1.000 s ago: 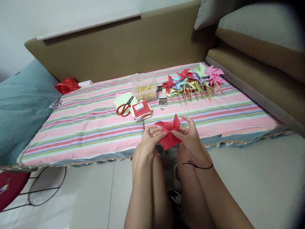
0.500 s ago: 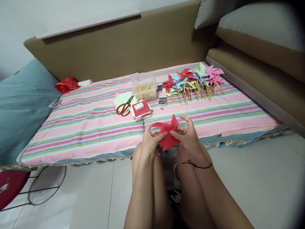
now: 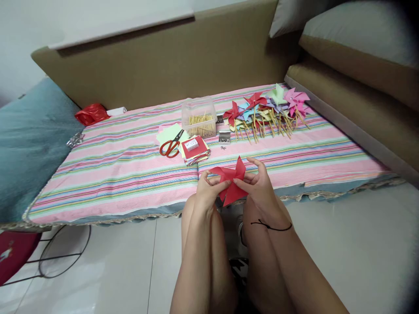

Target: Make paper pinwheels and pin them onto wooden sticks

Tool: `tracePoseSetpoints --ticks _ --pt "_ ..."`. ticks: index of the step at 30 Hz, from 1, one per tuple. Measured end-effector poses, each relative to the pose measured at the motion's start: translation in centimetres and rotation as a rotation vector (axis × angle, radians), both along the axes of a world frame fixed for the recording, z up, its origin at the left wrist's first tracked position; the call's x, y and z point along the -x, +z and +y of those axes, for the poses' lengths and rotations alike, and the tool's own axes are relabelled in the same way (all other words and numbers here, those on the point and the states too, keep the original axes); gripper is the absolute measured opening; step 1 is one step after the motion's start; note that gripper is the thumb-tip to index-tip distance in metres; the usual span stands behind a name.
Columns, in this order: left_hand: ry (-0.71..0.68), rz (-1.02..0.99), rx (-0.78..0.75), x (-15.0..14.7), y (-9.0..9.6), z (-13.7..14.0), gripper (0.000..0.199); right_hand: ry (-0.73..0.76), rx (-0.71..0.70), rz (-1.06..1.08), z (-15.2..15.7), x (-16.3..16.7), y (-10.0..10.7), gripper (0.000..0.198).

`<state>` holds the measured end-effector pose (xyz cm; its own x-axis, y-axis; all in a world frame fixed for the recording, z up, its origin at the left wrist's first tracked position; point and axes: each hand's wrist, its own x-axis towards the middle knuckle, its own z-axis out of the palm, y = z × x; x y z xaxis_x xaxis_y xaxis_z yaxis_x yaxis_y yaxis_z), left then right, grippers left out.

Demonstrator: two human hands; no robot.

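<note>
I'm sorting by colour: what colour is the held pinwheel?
Red; the held pinwheel shows best in the head view.

From the left hand (image 3: 206, 190) to the left end of the sofa seat (image 3: 108, 183), the striped front half leaves a broad lane, shut off by the blue cushion (image 3: 36, 135). Toward the back edge, the paper stack (image 3: 200, 146), scissors (image 3: 176, 140) and high-walled clear box (image 3: 198, 104) bar the way. The red pinwheel (image 3: 233, 192) fills the gap between the hands. Beyond the right hand (image 3: 259, 185), the front edge runs free toward the right corner, below the pinwheel pile (image 3: 255, 101).
</note>
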<state>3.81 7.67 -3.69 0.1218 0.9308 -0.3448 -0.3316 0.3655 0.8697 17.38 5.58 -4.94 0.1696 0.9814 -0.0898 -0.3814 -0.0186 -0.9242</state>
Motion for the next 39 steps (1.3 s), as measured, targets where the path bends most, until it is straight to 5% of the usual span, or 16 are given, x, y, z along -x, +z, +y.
tracePoseSetpoints --ticks 39 --pt "0.093 0.038 0.019 -0.36 0.29 0.01 0.068 -0.007 -0.01 -0.064 -0.01 0.06 -0.13 0.077"
